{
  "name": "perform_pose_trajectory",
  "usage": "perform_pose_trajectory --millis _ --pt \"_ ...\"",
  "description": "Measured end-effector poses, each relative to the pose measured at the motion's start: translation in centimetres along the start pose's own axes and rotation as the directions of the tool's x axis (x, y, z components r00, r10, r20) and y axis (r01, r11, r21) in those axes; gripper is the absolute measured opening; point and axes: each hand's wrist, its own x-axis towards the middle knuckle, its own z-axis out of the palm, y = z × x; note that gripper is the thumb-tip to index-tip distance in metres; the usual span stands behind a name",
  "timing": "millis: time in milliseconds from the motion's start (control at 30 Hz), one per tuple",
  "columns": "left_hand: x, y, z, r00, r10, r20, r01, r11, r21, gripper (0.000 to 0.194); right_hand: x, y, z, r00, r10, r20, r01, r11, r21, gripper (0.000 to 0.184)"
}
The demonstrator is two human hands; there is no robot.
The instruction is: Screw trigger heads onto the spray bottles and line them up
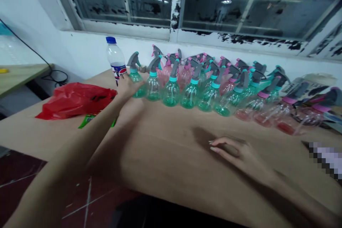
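Observation:
My left hand is stretched out to the far left end of the row of bottles, fingers and thumb spread. Its thumb crosses in front of a green spray bottle with a grey trigger head, and its fingertips are by the label of a clear soda bottle with a blue cap. Whether the fingers touch either bottle I cannot tell. Low over the table, my right hand hovers with curved fingers, thumb and forefinger slightly apart, nothing between them. Beyond it stands the front row of spray bottles, green ones and pink ones.
A red plastic bag and a green packet lie on the wooden table at left. More pink-trimmed spray bottles stand behind, against the wall under windows. A pixelated object lies at right. Another table is at far left.

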Motion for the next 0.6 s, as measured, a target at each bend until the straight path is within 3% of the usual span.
perform_pose_trajectory --millis 167,333,600 --pt "-0.4 0.9 0.3 0.996 -0.084 -0.03 0.085 0.995 0.044 0.096 -0.5 -0.9 -0.3 1.0 -0.029 0.008 0.029 0.999 0.033 0.021" --pt "-1.7 1.5 -1.1 0.992 -0.122 -0.03 0.125 0.981 0.146 0.103 -0.9 -0.1 -0.2 0.999 -0.035 0.027 0.033 0.998 0.058 0.019" --pt "-7.5 3.9 -3.9 0.985 -0.172 0.005 0.158 0.917 0.366 0.09 -0.3 -0.1 0.3 0.997 -0.057 0.046 0.052 0.994 0.098 0.02"
